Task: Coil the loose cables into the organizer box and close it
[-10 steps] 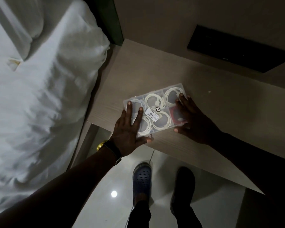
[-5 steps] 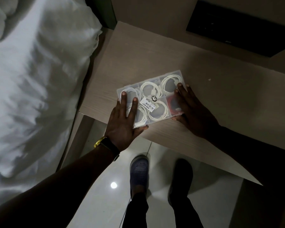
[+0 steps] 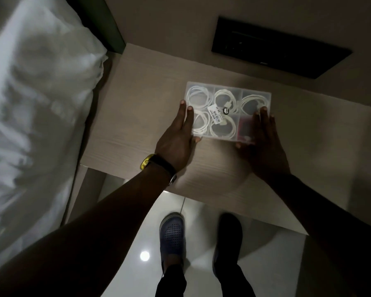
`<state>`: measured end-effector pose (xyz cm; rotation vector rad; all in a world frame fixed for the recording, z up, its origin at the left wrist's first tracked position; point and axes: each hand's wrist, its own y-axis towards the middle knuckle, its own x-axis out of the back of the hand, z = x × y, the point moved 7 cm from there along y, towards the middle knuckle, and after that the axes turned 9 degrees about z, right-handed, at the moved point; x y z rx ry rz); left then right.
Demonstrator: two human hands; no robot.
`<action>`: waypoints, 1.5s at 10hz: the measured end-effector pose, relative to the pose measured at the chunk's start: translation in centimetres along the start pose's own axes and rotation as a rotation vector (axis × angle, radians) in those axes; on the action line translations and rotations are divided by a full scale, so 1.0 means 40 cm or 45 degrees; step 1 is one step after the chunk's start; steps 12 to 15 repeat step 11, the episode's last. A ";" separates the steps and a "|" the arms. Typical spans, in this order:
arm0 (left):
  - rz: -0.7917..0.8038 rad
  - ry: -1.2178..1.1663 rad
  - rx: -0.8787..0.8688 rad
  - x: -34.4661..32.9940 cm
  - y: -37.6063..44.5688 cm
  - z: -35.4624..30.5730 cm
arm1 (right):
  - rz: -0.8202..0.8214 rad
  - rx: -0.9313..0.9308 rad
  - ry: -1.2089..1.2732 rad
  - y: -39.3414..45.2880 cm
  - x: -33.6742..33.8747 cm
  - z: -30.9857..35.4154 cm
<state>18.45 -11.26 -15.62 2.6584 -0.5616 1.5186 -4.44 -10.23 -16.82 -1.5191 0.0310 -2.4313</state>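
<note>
A white bed [image 3: 36, 116] is lying at the left, beside a wooden table [image 3: 137, 116]. The closed clear box [image 3: 227, 110] is sitting on it, white cables [image 3: 198, 97] coiled inside. The left hand [image 3: 178, 136] and right hand [image 3: 263, 142] are resting flat, fingers spread, on its near corners.

The box [image 3: 227, 110] is set on the table [image 3: 137, 116], toward its far edge. Coiled cables [image 3: 198, 97] are held in its compartments. The bed [image 3: 30, 103] lies left.
</note>
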 end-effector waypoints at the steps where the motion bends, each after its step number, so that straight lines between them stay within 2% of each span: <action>1: 0.043 0.020 -0.040 -0.011 0.057 -0.049 | 0.010 -0.035 -0.055 0.016 0.028 -0.048; 4: 0.211 0.096 -0.034 -0.021 0.173 -0.118 | 0.003 -0.174 0.040 0.048 0.067 -0.130; 6: 0.346 0.092 0.045 -0.024 0.212 -0.115 | 0.027 -0.146 0.005 0.082 0.071 -0.135; 9: 0.416 0.101 0.088 -0.034 0.214 -0.112 | 0.070 -0.188 -0.005 0.074 0.061 -0.146; 10: 0.511 0.173 0.193 -0.009 0.205 -0.110 | 0.125 -0.156 -0.108 0.077 0.097 -0.117; 11: 0.431 0.319 0.142 0.051 0.190 -0.173 | 0.038 -0.101 -0.033 0.034 0.187 -0.079; 15: 0.431 0.319 0.142 0.051 0.190 -0.173 | 0.038 -0.101 -0.033 0.034 0.187 -0.079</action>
